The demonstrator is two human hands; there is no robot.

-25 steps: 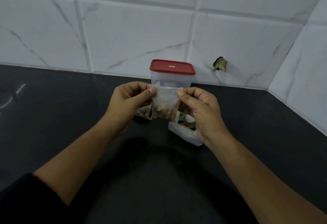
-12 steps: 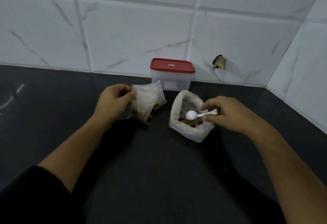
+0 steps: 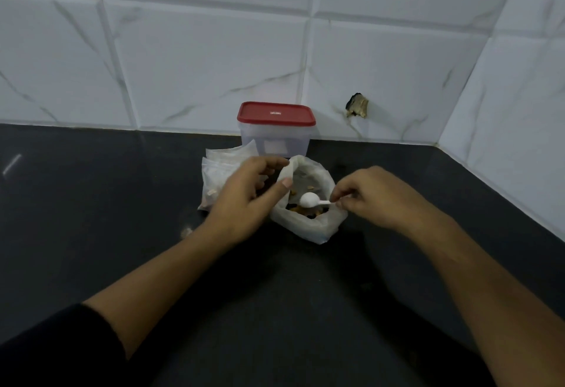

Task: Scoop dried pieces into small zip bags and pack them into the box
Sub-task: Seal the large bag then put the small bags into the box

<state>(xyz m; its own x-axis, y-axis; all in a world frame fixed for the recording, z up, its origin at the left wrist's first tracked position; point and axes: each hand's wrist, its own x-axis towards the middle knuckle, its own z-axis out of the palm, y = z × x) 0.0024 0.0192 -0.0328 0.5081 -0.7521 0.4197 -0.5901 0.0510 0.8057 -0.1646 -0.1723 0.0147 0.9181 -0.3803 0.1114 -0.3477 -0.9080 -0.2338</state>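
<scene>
Bag (image 3: 305,229) holds dried pieces (image 3: 301,210) and spoon (image 3: 308,200); box (image 3: 275,142) lidded.

Black countertop (image 3: 91,233); white marbled wall tiles (image 3: 198,65) behind; chipped hole (image 3: 357,106) in tile, right of centre.

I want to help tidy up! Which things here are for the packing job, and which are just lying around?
For the job: white spoon, big bag of dried pieces, small zip bags, red-lidded box.
Just there: broken hole in the wall tile, black counter.
</scene>
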